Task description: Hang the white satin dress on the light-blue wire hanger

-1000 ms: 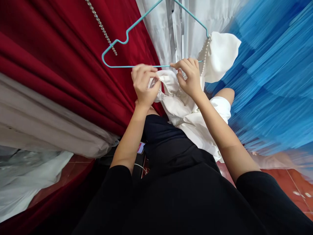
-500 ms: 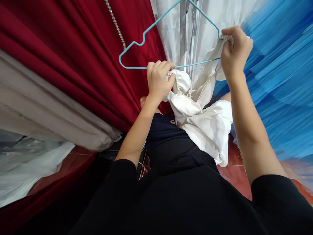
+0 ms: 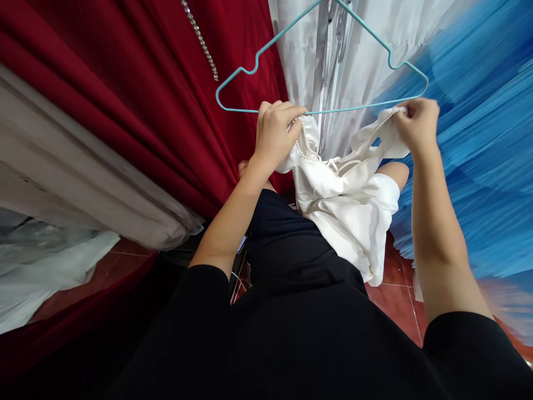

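Note:
A white dress (image 3: pixel 325 183) with pearl-like beads along its neckline hangs between my hands, its skirt bunched over my lap. My left hand (image 3: pixel 278 129) is closed around the dress's left shoulder and the bottom bar of a light-blue clothes hanger (image 3: pixel 345 110). On the other side my right hand (image 3: pixel 418 125) pinches the beaded right strap (image 3: pixel 385 125), just below the hanger's right end. The strap lies under the bar there, and both notches of the hanger are bare. Fingers of my right hand are partly hidden behind the fabric.
Dark red fabric (image 3: pixel 166 111) hangs at the left, with a glittering rhinestone strip (image 3: pixel 200 41) on it. Pale beige cloth (image 3: pixel 75 150) hangs further left. White fabric and metal poles (image 3: pixel 331 66) stand ahead, blue tulle (image 3: pixel 478 166) at the right. Red tiles (image 3: pixel 400 283) cover the floor.
My right hand has come down and slightly right with the strap, which is off the hanger's right shoulder now. The hanger's right end shows fully. My left hand keeps its hold.

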Demonstrator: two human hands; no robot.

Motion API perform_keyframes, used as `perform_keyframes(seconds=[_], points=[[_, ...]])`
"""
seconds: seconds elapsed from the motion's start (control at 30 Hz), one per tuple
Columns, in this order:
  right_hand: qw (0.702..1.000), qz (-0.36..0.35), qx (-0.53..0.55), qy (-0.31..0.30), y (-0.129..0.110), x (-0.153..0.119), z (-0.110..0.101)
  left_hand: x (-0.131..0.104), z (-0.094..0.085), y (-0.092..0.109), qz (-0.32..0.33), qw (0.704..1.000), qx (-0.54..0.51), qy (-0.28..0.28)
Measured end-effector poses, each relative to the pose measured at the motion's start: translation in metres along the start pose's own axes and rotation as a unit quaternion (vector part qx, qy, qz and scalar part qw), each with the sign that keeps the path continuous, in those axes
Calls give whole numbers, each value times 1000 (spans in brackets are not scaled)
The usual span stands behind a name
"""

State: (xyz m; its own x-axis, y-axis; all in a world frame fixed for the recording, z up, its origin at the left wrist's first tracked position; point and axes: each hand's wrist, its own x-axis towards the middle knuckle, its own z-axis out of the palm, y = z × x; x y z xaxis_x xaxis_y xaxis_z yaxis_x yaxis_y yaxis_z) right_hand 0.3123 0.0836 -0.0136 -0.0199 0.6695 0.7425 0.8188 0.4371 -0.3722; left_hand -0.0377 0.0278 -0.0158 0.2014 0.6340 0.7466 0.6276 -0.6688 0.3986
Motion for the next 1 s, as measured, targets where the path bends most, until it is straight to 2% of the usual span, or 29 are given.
perform_keyframes(seconds=[0.07,0.13,0.2,0.3,0.4,0.53,0.6,0.7,0.77,0.83,0.9,0.93,1.0], points=[[997,-37,13,-59,-22,-22,4,0,7,-1,7,1000,-25,3],[979,-131,65,-145,-54,-35,4,1,12,-1,12,999,-40,3],[976,-174,85,-100,-86,-38,4,1,13,2,11,999,-42,1],[984,-158,71,-48,-120,-30,11,0,8,10,8,999,-37,-1],[987,-142,49,-61,-129,-22,25,-8,-1,19,17,999,-29,7],[989,-141,34,-34,-125,-23,36,-43,-4,17,19,994,-54,91],[989,-141,39,-27,-124,-25,36,-63,-2,5,-8,990,-92,106],[989,-138,47,-38,-124,-26,33,-78,-3,-29,-105,977,-152,104],[989,-133,51,-45,-124,-26,32,-72,-9,-58,-161,964,-158,141],[989,-130,49,-41,-123,-26,32,-54,-23,-86,-182,954,-133,195],[990,-130,45,-33,-123,-27,33,-30,-44,-107,-160,949,-112,246],[990,-131,43,-28,-123,-27,33,-16,-56,-113,-118,947,-100,281],[990,-133,42,-23,-124,-28,34,10,-79,-113,-10,949,-69,308]])
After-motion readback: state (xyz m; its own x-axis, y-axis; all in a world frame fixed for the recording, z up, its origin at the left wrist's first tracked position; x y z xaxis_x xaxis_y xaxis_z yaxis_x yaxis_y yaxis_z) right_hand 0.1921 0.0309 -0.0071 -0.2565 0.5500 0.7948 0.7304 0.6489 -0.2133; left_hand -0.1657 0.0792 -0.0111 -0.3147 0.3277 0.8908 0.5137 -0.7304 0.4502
